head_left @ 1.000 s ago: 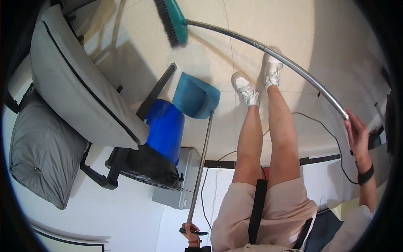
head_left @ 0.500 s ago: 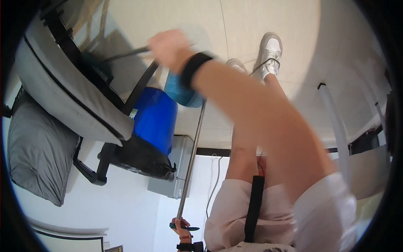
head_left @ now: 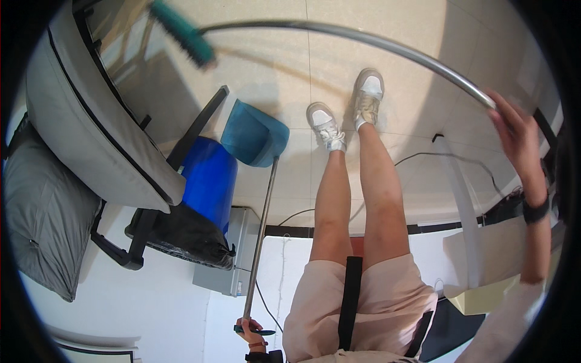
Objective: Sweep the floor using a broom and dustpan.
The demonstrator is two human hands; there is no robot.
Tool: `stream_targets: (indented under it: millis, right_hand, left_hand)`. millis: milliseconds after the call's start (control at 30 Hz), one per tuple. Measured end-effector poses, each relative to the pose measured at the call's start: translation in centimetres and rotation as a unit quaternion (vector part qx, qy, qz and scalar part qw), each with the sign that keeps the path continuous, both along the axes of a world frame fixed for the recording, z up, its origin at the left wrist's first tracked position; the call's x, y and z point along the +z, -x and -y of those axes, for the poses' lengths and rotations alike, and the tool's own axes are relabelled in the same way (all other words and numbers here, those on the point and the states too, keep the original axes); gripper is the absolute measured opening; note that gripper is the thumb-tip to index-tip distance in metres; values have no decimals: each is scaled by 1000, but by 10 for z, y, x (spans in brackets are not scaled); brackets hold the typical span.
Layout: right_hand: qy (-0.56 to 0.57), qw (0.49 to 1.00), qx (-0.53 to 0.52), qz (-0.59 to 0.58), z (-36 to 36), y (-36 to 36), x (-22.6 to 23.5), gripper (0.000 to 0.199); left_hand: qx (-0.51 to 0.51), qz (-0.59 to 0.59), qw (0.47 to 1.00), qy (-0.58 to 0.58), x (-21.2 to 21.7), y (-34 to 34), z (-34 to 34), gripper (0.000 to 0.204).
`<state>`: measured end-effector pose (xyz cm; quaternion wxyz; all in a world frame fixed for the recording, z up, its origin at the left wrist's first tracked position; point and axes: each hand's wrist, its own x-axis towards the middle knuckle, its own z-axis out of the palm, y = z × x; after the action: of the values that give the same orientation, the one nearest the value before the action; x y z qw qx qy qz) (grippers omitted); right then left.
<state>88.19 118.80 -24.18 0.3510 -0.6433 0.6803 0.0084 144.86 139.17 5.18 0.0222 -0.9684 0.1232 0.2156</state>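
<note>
From my remote station, I judge a sweeping stroke to be in hand. My right hand (head_left: 514, 136) has its fingers curled around the near end of the broom (head_left: 363, 37); my left hand (head_left: 249, 331) is closed about the dustpan (head_left: 254, 134) handle, its pan well ahead of that hand. The green brush head (head_left: 183, 35) lies farther ahead and leftward. Next calls for steering the bristles while steadying the pan, I think. Blur hides whether they touch the floor (head_left: 399, 18); my left palm is hidden, and I can't make out any sweepings.
</note>
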Motion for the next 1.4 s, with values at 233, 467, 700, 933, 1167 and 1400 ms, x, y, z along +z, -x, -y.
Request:
stream_targets:
  millis: [233,467,700,933,1167,1400]
  right_hand:
    - [132,970,137,152,108,-234,-109,8]
    - [74,988,74,118,106,-184,-131,28]
    - [-122,987,-99,-34,42,40,55,27]
    - [-67,995,33,-66,54,-51,123,24]
    - [-23,990,142,-3,118,-242,12,20]
    - [-91,990,23,-109,68,-108,62,32]
  left_hand:
    - [13,-54,998,-5,-24,7,1,34]
    - [17,-39,999,26,-20,9,-1,28]
    - [66,-71,994,57,-18,6,-8,25]
    - [59,-62,993,84,-19,1,-19,24]
    - [54,-96,987,118,-30,-1,-21,20]
    - [41,-84,987,133,-24,-6,-33,20]
